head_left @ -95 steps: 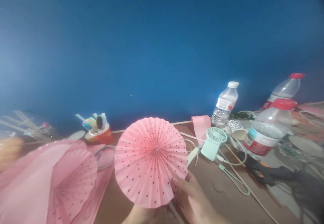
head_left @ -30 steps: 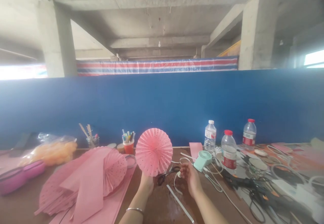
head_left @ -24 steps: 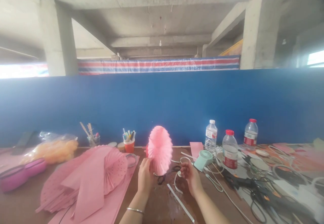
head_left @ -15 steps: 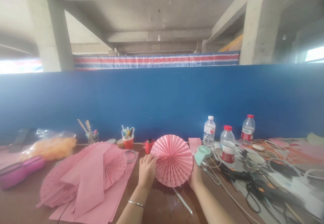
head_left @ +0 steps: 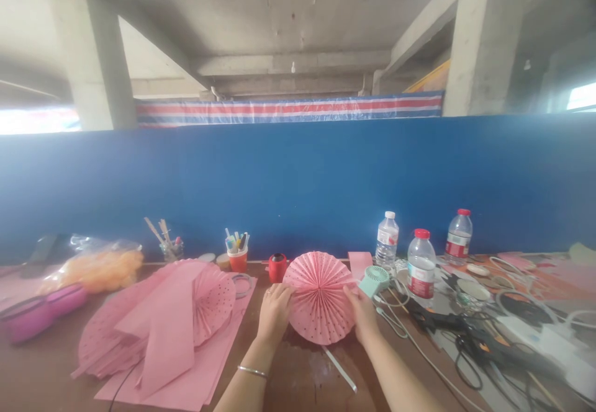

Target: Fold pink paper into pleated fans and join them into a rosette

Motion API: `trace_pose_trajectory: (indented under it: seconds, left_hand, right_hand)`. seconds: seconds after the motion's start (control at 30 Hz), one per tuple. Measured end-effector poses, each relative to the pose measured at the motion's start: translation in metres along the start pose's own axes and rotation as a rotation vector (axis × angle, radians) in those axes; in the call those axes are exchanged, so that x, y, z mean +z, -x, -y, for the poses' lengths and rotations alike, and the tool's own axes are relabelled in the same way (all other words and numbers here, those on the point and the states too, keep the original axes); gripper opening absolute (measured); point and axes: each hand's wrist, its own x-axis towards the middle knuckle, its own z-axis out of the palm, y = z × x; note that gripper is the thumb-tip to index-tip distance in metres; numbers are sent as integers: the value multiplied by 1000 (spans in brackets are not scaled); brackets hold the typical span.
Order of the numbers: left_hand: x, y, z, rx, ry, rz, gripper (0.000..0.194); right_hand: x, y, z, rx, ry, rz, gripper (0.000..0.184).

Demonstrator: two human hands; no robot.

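Observation:
A round pleated pink paper fan point(head_left: 319, 316) with small punched holes is spread into a full disc in front of me. My left hand point(head_left: 275, 309) grips its left rim, fingers at the upper left edge. On the opposite side my right hand point(head_left: 364, 314) pinches the right rim, its thumb on the front face. A narrow white strip point(head_left: 339, 368) lies on the brown table point(head_left: 298, 387) just below the disc. To the left, more pleated pink fans point(head_left: 214, 300) and folded pink paper point(head_left: 170, 331) rest on flat pink sheets.
Behind the fan stand a red container point(head_left: 277, 268) and a red cup of pens point(head_left: 237, 258). At right are a mint handheld fan point(head_left: 374, 280), a bottle point(head_left: 421, 269), and a glue gun point(head_left: 507, 350) among tangled cables. A bag of orange material point(head_left: 100, 269) lies far left.
My right hand has shifted its hold, with the thumb and fingers now showing over the front right rim. The disc is tilted slightly differently, and the view has shifted a little.

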Motion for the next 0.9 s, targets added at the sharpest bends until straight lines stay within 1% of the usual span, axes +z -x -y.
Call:
trace_pose_trajectory:
  seconds: [0.13, 0.2, 0.27, 0.33, 0.47, 0.6, 0.7, 0.77, 0.8, 0.87, 0.9]
  left_hand:
    - [-1, -1, -1, -42, 107, -30, 24]
    - [-1, -1, 1, -82, 113, -23, 24]
    - [1, -1, 3, -112, 107, -9, 23]
    - [3, 0, 5, -133, 99, 4, 22]
    - [9, 1, 10, -198, 70, 31, 20]
    - [12, 3, 11, -265, 32, 53, 23]
    - [12, 3, 9, -323, -10, 62, 23]
    - [8, 3, 9, -381, -50, 42, 24]
    - [4, 2, 11, -422, -80, 14, 27]
    - [-9, 0, 23, -523, -155, -71, 37]
    - [-19, -1, 32, -606, -235, -138, 40]
  right_hand:
    - [-13, -11, 1, -52, 32, -156, 42]
    - [-17, -15, 2, -62, 42, -198, 44]
    - [-19, -16, 2, -57, 67, -178, 44]
    - [-17, -16, 1, -37, 120, -116, 42]
    - [-11, -11, -6, -10, 304, -14, 38]
    - [-11, -8, -9, -56, 500, -28, 33]
    - [-14, -8, -10, -65, 589, -43, 33]
    - [-15, -9, -11, -60, 624, -30, 32]
    - [-15, -8, -12, -60, 636, -21, 31]
    - [-15, -7, -12, -67, 653, -1, 29]
    - [-14, -7, -12, -74, 659, 8, 28]
